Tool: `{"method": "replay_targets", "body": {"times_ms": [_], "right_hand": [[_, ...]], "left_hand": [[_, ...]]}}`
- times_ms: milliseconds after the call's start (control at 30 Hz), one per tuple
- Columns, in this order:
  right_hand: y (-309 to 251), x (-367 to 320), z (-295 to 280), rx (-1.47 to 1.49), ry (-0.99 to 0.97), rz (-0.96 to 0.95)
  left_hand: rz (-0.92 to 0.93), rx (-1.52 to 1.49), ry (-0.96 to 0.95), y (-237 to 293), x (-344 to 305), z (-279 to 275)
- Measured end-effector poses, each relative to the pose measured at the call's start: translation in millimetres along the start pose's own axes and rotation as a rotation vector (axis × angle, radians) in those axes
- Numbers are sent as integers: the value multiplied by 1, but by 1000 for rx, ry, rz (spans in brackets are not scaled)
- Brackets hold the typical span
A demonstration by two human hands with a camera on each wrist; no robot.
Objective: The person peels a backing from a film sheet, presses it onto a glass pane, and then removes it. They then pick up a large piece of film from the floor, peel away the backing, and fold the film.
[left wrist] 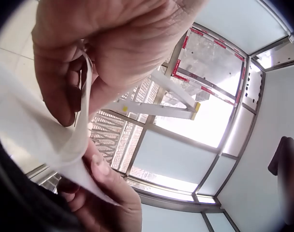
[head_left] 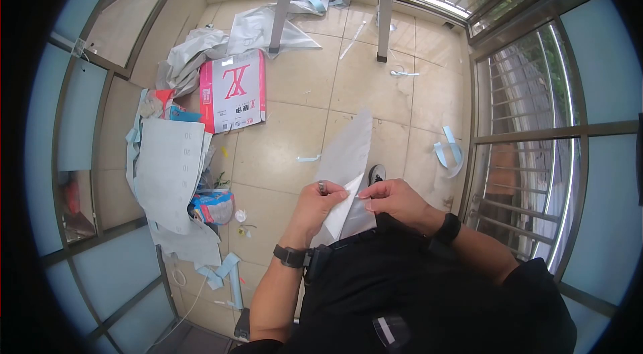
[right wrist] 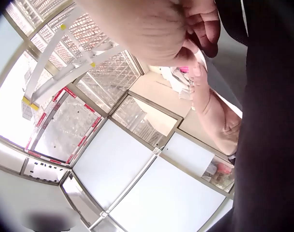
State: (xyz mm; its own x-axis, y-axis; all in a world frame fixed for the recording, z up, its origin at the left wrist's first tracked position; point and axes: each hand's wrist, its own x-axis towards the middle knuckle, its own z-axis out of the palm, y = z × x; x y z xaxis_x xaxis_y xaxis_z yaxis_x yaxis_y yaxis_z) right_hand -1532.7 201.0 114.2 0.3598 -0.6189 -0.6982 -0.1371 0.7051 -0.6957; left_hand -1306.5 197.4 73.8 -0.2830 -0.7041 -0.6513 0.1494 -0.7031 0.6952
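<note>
A pale grey-white sheet [head_left: 345, 153] hangs in front of the person's body, with a folded white part between the hands. The left hand [head_left: 315, 210] pinches its edge between thumb and fingers; a ring is on one finger. Close on its right, the right hand [head_left: 402, 205] pinches the sheet's other edge. In the left wrist view the sheet [left wrist: 64, 145] curves between the left hand [left wrist: 108, 48] and the fingers of the other hand below. The right wrist view shows the right hand [right wrist: 151, 31] at the sheet, partly hiding it.
Ladder legs [head_left: 384, 12] stand on the tiled floor ahead. At left lie a pink and white box [head_left: 233, 91], large grey sheets [head_left: 167, 173] and a blue and red bag [head_left: 213, 207]. Light blue strips [head_left: 449, 148] lie at right. A shoe [head_left: 377, 174] shows beside the sheet.
</note>
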Motion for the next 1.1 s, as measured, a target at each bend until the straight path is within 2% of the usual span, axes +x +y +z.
{"method": "replay_targets", "body": {"times_ms": [167, 233, 333, 400, 500, 533, 900, 1100], "right_hand": [[4, 1, -3, -20, -19, -46], [6, 2, 0, -73, -30, -141], [0, -5, 6, 40, -118, -162], [-4, -9, 8, 20, -125, -144], [-9, -11, 4, -66, -150, -77], [-10, -12, 2, -129, -169, -28], [-2, -14, -3, -46, -132, -55], [-4, -16, -2, 24, -173, -53]], "left_hand": [[21, -30, 9, -9, -1, -13], [18, -17, -3, -12, -3, -16], [63, -128, -95, -6, -11, -14], [0, -83, -210, 3, -16, -13], [-68, 15, -275, 4, -11, -20], [-66, 14, -274, 4, -11, -19], [-49, -93, -222, -1, -11, -25], [-37, -25, -254, 7, -19, -27]]}}
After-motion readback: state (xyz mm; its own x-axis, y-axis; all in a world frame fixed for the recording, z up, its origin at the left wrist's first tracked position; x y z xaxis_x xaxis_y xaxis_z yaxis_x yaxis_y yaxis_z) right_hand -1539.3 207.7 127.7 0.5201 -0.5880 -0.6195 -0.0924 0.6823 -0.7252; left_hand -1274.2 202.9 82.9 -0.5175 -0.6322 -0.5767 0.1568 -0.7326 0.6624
